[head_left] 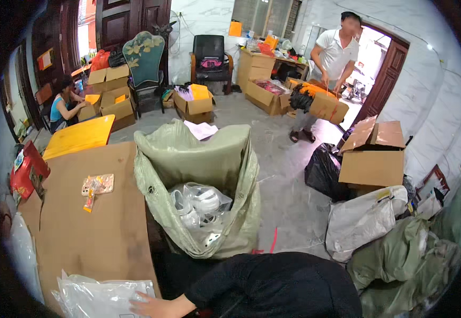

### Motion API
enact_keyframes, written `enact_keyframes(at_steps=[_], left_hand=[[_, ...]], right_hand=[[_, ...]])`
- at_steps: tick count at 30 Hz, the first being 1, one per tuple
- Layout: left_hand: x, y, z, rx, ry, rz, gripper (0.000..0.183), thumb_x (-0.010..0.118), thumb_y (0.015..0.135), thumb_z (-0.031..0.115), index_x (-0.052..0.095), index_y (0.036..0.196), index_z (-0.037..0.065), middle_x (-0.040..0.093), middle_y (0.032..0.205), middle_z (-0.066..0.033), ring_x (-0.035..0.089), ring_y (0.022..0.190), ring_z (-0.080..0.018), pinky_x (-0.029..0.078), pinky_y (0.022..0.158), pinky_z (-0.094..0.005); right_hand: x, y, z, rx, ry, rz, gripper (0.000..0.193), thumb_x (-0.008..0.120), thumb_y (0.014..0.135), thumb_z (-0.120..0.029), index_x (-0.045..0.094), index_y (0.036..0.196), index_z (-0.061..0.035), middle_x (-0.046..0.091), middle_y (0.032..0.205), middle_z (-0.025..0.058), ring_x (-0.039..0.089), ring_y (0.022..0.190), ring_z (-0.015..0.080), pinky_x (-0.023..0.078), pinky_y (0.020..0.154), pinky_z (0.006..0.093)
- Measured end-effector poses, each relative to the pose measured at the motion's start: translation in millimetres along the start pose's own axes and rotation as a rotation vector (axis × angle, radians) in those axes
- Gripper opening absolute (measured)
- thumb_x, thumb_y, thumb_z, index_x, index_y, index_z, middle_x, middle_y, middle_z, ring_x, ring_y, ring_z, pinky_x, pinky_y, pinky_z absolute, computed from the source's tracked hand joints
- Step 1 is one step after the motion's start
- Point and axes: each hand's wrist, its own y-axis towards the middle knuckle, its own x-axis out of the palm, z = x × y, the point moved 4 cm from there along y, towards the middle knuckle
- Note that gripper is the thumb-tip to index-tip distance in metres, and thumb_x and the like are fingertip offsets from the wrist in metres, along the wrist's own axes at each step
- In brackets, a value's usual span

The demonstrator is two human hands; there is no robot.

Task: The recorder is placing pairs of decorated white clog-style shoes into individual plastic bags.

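Observation:
At the bottom, a black sleeve reaches in from the lower right, and my right hand (156, 306) rests at its end. Its fingers look spread and lie against a clear plastic bag (95, 297) with pale contents, on the near end of a cardboard-covered table (98, 244). The picture's lower edge cuts off part of the bag. My left hand is out of the picture. Just beyond the arm stands a large green woven sack (198, 151), its mouth wide; white clogs (206, 201) in clear plastic lie inside.
A phone (98, 184) with a small orange packet lies on the table, a red bag (29, 169) beyond its left edge. White sack (366, 222), green sacks (405, 259), black bag (323, 172) and cardboard box (371, 167) line the right. One person stands holding a carton (328, 107); another sits far left.

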Motion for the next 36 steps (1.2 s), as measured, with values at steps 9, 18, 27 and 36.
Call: enact_keyframes(at_steps=[9, 18, 27, 36], left_hand=[[-7, 1, -6, 0.007, 0.079, 0.071, 0.051, 0.035, 0.088, 0.050, 0.039, 0.131, 0.024, 0.044, 0.124, -0.0145, 0.048, 0.105, -0.0343, 0.038, 0.081, -0.0542], [-4, -15, -11, -0.058, -0.656, 0.074, 0.051, 0.040, 0.088, 0.046, 0.046, 0.125, 0.012, 0.046, 0.123, -0.0190, 0.046, 0.108, -0.0386, 0.034, 0.088, -0.0552], [33, -47, -44, -0.192, -0.567, -0.161, 0.039, 0.049, 0.084, 0.030, 0.051, 0.120, 0.017, 0.037, 0.133, -0.0159, 0.028, 0.123, -0.0402, 0.014, 0.097, -0.0611], [16, -47, -42, -0.335, -0.793, -0.118, 0.037, 0.055, 0.075, 0.017, 0.056, 0.112, 0.016, 0.047, 0.123, -0.0110, 0.040, 0.115, -0.0325, 0.021, 0.095, -0.0556]], right_hand=[[9, 22, 15, -0.044, 0.324, -0.061, 0.058, 0.052, 0.070, -0.056, 0.056, 0.112, -0.0165, 0.034, 0.131, 0.0237, 0.020, 0.125, 0.0450, 0.005, 0.099, 0.0625], [-10, 12, 19, 0.011, 0.281, -0.013, 0.053, 0.054, 0.070, -0.054, 0.059, 0.106, -0.0147, 0.040, 0.128, 0.0185, 0.026, 0.125, 0.0377, 0.010, 0.102, 0.0554], [-1, 26, 11, 0.089, 0.164, -0.182, 0.056, 0.049, 0.080, -0.049, 0.046, 0.120, -0.0102, 0.041, 0.128, 0.0150, 0.032, 0.124, 0.0314, 0.020, 0.102, 0.0491], [-32, 47, 2, 0.075, 0.087, -0.310, 0.062, 0.062, 0.067, -0.053, 0.054, 0.112, -0.0102, 0.049, 0.119, 0.0115, 0.038, 0.117, 0.0289, 0.025, 0.097, 0.0463]])
